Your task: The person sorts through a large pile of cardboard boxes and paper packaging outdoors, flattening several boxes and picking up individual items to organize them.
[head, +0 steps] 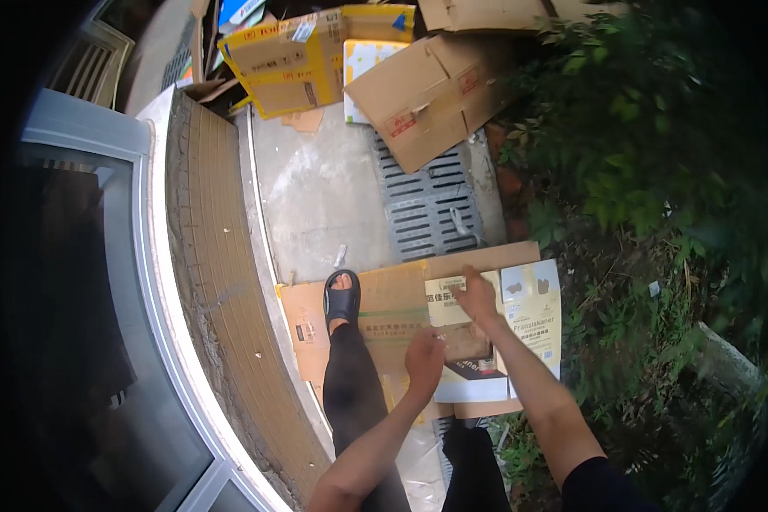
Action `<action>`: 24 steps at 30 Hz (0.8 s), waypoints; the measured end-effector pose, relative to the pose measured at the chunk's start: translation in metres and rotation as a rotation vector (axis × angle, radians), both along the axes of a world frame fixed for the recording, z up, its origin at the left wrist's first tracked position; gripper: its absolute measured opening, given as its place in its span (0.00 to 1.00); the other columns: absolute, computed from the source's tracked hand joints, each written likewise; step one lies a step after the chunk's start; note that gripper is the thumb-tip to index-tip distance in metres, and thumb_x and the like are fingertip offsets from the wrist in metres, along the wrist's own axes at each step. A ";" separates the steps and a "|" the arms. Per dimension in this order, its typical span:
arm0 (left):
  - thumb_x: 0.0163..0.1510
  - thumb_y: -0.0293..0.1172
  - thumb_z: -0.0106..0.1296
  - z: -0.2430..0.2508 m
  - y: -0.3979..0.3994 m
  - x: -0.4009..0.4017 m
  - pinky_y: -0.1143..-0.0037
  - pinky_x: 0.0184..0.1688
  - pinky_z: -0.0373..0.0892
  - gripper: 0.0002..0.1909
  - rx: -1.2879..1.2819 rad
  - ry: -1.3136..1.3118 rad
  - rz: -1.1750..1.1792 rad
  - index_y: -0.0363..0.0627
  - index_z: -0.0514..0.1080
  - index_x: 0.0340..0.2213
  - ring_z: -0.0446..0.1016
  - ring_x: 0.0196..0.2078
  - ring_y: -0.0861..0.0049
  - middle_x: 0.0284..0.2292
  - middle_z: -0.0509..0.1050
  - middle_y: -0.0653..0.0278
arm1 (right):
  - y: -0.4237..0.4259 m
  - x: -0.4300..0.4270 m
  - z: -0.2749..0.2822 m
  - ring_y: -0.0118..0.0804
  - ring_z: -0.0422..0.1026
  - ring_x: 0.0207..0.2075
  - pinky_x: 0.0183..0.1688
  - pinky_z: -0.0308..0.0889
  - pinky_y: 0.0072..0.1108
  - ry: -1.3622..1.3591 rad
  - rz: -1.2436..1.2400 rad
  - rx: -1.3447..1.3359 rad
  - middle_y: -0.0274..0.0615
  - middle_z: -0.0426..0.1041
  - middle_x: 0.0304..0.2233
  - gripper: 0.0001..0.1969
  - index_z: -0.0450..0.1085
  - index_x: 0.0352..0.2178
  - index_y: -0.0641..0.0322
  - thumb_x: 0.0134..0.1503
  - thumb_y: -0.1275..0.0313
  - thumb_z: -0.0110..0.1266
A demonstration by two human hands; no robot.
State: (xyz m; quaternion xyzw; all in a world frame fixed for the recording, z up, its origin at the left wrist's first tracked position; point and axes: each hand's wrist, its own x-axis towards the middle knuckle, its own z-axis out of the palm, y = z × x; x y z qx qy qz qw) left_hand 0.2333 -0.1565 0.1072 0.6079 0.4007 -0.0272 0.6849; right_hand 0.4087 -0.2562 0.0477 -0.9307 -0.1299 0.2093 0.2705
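A printed yellow-and-white cardboard box [530, 329], partly opened out, lies on larger flattened brown cardboard [390, 288] before me. My right hand [478, 299] is over the box's upper yellow panel, thumb and fingers apart. Lower and to the left, my left hand [424, 360] is curled beside the box's brown middle part [467, 342]. Something small and pale shows at its fingertips, too blurred to name. My left foot, in a dark slide sandal [342, 301], stands on the brown cardboard.
Ahead lie a yellow-taped carton [288, 64] and a flattened brown box [422, 96] overlapping a drain grate [429, 205]. A pale strap or cord [459, 223] rests on the grate. Leafy plants [614, 256] border the right; a ledge [230, 288] and framed glass [102, 320] line the left.
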 end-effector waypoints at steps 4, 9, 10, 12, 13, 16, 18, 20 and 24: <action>0.51 0.30 0.56 0.000 0.030 0.072 0.66 0.35 0.71 0.11 0.257 0.066 -0.136 0.46 0.74 0.38 0.77 0.30 0.61 0.28 0.78 0.55 | 0.113 0.146 0.013 0.56 0.68 0.51 0.54 0.63 0.40 -0.120 0.072 -0.092 0.55 0.70 0.49 0.34 0.62 0.52 0.65 0.43 0.72 0.67; 0.51 0.36 0.57 -0.011 0.094 0.105 0.65 0.36 0.72 0.13 -0.083 0.156 -0.179 0.48 0.73 0.39 0.78 0.33 0.58 0.27 0.78 0.56 | 0.272 0.310 0.059 0.51 0.53 0.65 0.65 0.52 0.41 -0.508 0.304 -0.154 0.50 0.57 0.63 0.41 0.58 0.57 0.61 0.41 0.75 0.66; 0.51 0.36 0.56 -0.009 0.111 0.116 0.65 0.36 0.72 0.14 -0.051 0.140 -0.184 0.48 0.73 0.39 0.78 0.33 0.58 0.27 0.78 0.56 | 0.294 0.335 0.065 0.51 0.50 0.67 0.66 0.49 0.42 -0.556 0.397 -0.236 0.48 0.54 0.65 0.39 0.58 0.58 0.61 0.42 0.75 0.65; 0.52 0.37 0.55 -0.014 0.140 0.135 0.65 0.37 0.72 0.14 -0.025 0.120 -0.191 0.48 0.73 0.40 0.78 0.33 0.58 0.29 0.78 0.56 | 0.334 0.380 0.068 0.51 0.49 0.68 0.67 0.47 0.43 -0.637 0.465 -0.299 0.49 0.54 0.65 0.36 0.59 0.58 0.60 0.45 0.75 0.62; 0.52 0.37 0.55 -0.015 0.151 0.145 0.65 0.37 0.72 0.14 -0.020 0.111 -0.190 0.48 0.73 0.40 0.78 0.33 0.58 0.29 0.78 0.56 | 0.342 0.401 0.062 0.51 0.47 0.69 0.68 0.44 0.43 -0.703 0.544 -0.390 0.49 0.53 0.66 0.34 0.59 0.58 0.60 0.48 0.75 0.59; 0.53 0.37 0.55 -0.012 0.173 0.169 0.67 0.38 0.72 0.12 0.095 -0.006 -0.250 0.46 0.74 0.37 0.78 0.35 0.60 0.32 0.78 0.57 | 0.345 0.424 0.045 0.47 0.60 0.60 0.67 0.47 0.42 -0.687 0.624 -0.438 0.47 0.66 0.53 0.19 0.66 0.49 0.57 0.55 0.75 0.49; 0.52 0.33 0.54 -0.005 0.188 0.185 0.71 0.37 0.71 0.10 0.073 -0.051 -0.124 0.46 0.74 0.36 0.78 0.33 0.67 0.28 0.77 0.59 | 0.335 0.432 0.038 0.42 0.69 0.48 0.62 0.55 0.36 -0.764 0.651 -0.433 0.41 0.72 0.35 0.08 0.73 0.34 0.55 0.55 0.74 0.48; 0.52 0.32 0.54 0.003 0.201 0.187 0.71 0.36 0.70 0.09 0.011 0.023 0.002 0.44 0.74 0.36 0.76 0.31 0.71 0.26 0.77 0.61 | 0.323 0.432 0.048 0.45 0.73 0.43 0.50 0.65 0.33 -0.718 0.779 -0.343 0.44 0.75 0.32 0.05 0.74 0.25 0.57 0.50 0.74 0.51; 0.53 0.25 0.54 0.002 0.197 0.171 0.81 0.38 0.68 0.08 0.025 0.051 -0.006 0.40 0.73 0.36 0.71 0.32 0.85 0.30 0.75 0.67 | 0.264 0.405 0.095 0.52 0.74 0.34 0.36 0.70 0.34 -0.385 0.868 -0.389 0.46 0.76 0.30 0.02 0.74 0.22 0.60 0.42 0.77 0.56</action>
